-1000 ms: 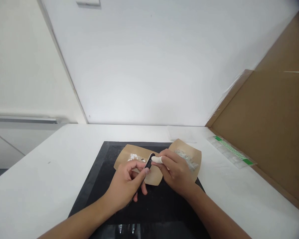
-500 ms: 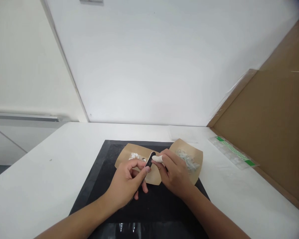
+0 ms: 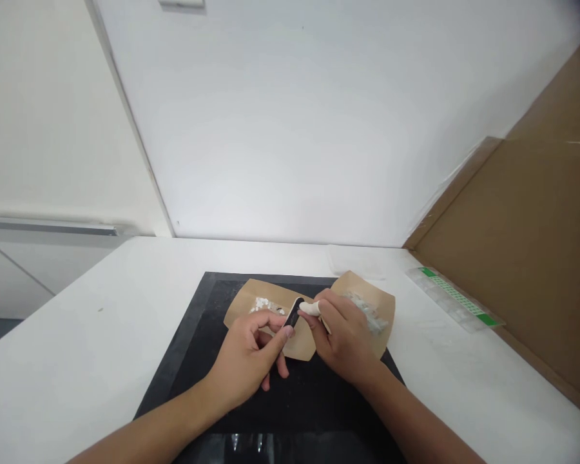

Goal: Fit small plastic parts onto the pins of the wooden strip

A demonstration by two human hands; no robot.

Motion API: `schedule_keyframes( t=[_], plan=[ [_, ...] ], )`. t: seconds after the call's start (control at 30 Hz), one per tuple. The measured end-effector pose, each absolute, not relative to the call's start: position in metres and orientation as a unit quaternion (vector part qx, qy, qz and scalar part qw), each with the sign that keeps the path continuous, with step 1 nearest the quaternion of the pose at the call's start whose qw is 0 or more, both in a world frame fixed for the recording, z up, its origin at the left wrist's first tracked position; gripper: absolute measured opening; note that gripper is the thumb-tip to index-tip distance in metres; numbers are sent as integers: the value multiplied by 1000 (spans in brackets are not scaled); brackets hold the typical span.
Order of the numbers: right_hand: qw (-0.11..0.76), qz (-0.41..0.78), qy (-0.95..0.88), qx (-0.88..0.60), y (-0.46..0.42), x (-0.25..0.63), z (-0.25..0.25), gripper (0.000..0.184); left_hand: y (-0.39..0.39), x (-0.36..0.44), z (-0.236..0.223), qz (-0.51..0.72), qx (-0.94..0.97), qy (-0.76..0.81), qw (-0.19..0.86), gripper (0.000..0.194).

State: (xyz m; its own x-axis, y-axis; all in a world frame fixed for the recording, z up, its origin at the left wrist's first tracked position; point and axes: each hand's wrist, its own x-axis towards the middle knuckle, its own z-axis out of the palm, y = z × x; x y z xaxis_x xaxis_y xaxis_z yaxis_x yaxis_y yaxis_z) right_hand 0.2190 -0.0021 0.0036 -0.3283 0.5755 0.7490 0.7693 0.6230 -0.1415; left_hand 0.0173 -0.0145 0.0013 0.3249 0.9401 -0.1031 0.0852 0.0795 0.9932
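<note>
My left hand (image 3: 251, 354) is closed around a thin black stick-like tool (image 3: 292, 316) that points up and away from me. My right hand (image 3: 343, 335) is pinched just to the right of the tool's tip, its forefinger covered by a white finger cot (image 3: 310, 309); whatever small thing it pinches is too small to make out. Both hands hover over a black mat (image 3: 193, 348). Under them lie two brown paper trays: the left tray (image 3: 244, 303) holds small white pieces, the right tray (image 3: 381, 303) holds small clear pieces.
The mat lies on a white table (image 3: 101, 348) against a white wall. A clear strip with a green label (image 3: 454, 299) lies at the right, beside a large brown cardboard sheet (image 3: 526, 258). A clear plastic bag (image 3: 352, 261) lies behind the trays.
Both hands stay over the trays; my right hand has shifted slightly, its capped fingertip still at the tool's tip. The camera has drifted a little.
</note>
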Motion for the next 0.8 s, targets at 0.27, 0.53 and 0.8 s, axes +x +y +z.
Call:
schedule_keyframes(
  t=[0.27, 0.53, 0.8],
  plan=[
    [384, -131, -817, -411, -2, 219, 5, 28, -13, 17, -3, 378, 567, 445, 581, 43],
    [360, -129, -837, -391, -2, 217, 3, 28, -14, 18, -1, 384, 562, 442, 584, 43],
    [379, -108, -826, -402, 0, 218, 1, 26, -13, 19, 0, 379, 566, 452, 576, 42]
  ],
)
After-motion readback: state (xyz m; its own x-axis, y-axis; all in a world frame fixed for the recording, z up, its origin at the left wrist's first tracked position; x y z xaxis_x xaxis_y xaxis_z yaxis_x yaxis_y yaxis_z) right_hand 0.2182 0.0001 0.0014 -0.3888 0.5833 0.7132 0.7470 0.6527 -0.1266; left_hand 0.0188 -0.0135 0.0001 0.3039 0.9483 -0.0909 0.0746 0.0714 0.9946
